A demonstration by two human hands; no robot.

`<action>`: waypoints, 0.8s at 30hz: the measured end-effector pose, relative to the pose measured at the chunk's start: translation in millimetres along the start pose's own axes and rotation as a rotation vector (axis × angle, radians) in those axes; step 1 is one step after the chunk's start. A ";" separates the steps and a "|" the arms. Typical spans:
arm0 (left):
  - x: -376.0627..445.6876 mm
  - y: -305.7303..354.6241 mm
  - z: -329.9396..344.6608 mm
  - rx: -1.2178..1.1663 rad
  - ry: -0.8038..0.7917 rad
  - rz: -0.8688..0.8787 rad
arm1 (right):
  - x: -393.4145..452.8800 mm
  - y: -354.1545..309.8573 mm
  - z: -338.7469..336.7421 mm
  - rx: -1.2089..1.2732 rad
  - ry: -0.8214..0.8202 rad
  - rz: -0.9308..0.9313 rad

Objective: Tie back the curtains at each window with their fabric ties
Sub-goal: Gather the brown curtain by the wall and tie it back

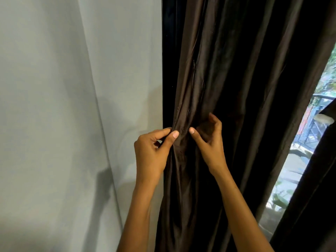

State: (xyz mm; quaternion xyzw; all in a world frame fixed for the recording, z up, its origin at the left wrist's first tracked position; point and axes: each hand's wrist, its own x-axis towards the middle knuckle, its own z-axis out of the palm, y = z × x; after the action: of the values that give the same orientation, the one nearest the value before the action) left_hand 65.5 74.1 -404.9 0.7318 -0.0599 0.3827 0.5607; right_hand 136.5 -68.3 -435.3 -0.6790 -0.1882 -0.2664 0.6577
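Curtain: a dark brown curtain (236,70) hangs in long vertical folds over the right half of the view, gathered narrow at the height of both hands and spreading again below.
Curtain edge: its left edge lies against a pale grey wall (54,88); a frayed seam runs down one fold just above the hands.
Tie: no separate fabric tie can be told apart from the dark folds; whether either hand has one cannot be told.
Left hand: the left hand (152,150) is at the curtain's left edge, fingers curled, thumb and forefinger pinching a fold of the cloth; the thumb tip presses on the front of the fold.
Right hand: the right hand (209,139) is just beside the left, thumb pointing toward the left thumb and nearly meeting it; its fingers are bent and partly tucked in among the folds, gripping the bunched cloth.
Arms: both forearms are bare and rise from the bottom of the view, the left one in front of the wall, the right one across the curtain.
Window: a strip of window (309,151) shows at right between this curtain and another dark panel (312,197); greenery and a railing lie outside.
Wall: shadows of the arms fall on the wall at lower left.
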 end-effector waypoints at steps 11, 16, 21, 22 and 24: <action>-3.2 -1.4 -0.1 0.086 0.143 0.091 | -11.8 2.5 11.2 -0.245 0.193 -0.103; -0.6 -2.2 -2.3 0.105 0.119 0.096 | 7.4 16.6 16.6 -0.205 0.282 0.041; -3.0 -1.3 -0.2 0.090 0.168 0.107 | 12.5 14.0 19.7 -0.141 0.324 0.012; -3.2 -1.1 -0.4 0.113 0.204 0.129 | 4.3 10.2 20.3 -0.195 0.352 -0.054; -3.6 -0.7 -0.2 0.183 0.269 0.192 | -17.2 4.7 20.3 -0.333 0.407 -0.231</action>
State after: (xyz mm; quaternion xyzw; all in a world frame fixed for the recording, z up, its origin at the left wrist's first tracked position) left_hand 63.3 73.4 -407.7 0.7128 -0.0189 0.5328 0.4558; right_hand 128.1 -46.7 -449.4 -0.6843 -0.0819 -0.4975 0.5268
